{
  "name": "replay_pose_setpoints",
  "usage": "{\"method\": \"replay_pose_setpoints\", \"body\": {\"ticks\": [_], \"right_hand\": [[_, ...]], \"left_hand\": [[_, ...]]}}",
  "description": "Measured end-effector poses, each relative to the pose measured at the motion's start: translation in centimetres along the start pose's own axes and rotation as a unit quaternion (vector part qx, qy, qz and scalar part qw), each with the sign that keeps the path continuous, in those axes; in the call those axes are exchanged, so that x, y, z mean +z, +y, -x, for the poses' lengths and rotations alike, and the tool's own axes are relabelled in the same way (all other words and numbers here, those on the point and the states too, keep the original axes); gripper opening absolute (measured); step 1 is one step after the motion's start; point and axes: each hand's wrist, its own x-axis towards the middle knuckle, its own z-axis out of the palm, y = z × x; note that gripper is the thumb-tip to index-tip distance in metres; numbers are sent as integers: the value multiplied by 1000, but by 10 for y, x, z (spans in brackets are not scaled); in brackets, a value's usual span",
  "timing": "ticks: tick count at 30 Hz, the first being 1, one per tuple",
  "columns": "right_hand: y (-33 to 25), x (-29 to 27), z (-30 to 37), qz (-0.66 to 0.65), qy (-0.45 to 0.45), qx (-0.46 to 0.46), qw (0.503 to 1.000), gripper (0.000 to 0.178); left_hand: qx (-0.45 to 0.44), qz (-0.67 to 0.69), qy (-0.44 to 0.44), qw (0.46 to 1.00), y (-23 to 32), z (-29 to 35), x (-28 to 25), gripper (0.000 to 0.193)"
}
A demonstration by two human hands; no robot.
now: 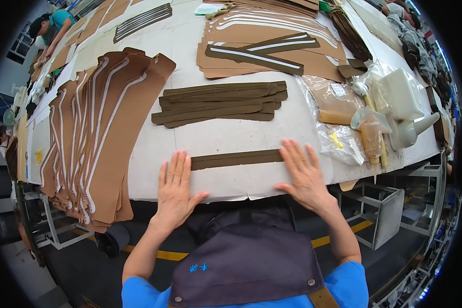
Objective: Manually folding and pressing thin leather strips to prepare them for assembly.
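A dark brown strip (236, 159) of leather-like material lies straight across the table near its front edge. My left hand (174, 185) rests flat over its left end, fingers extended and thumb spread. Over the right end lies my right hand (304, 177), also flat with its fingers apart. Both ends of the strip are hidden under my fingers. Just beyond it is a loose pile of similar dark strips (220, 102), overlapping one another. Farther back, two dark strips with white lines (254, 59) cross on top of tan sheets (215, 38).
Tan curved pieces with white lines (113, 128) fan out at the left. At the right sit clear plastic bags (339, 102), a white squeeze bottle (405, 131) and a bagged brush (370, 136). Another person (56, 25) bends over the far left table.
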Motion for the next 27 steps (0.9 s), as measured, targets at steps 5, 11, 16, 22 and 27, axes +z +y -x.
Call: {"method": "replay_pose_setpoints", "body": {"ticks": [5, 11, 16, 22, 27], "right_hand": [[18, -15, 26, -12, 40, 68, 997, 93], [-19, -9, -21, -37, 80, -17, 996, 91], [-63, 24, -60, -110, 91, -95, 985, 90], [-21, 19, -19, -76, 77, -32, 994, 90], [37, -9, 43, 1, 98, 73, 993, 82]], "left_hand": [[-22, -31, 50, 998, -11, 8, -5, 74], [98, 83, 182, 975, 25, -52, -10, 47], [88, 164, 196, 963, 43, -61, 14, 49], [107, 134, 183, 968, 32, -56, 11, 48], [119, 107, 183, 970, 35, -67, 3, 49]]}}
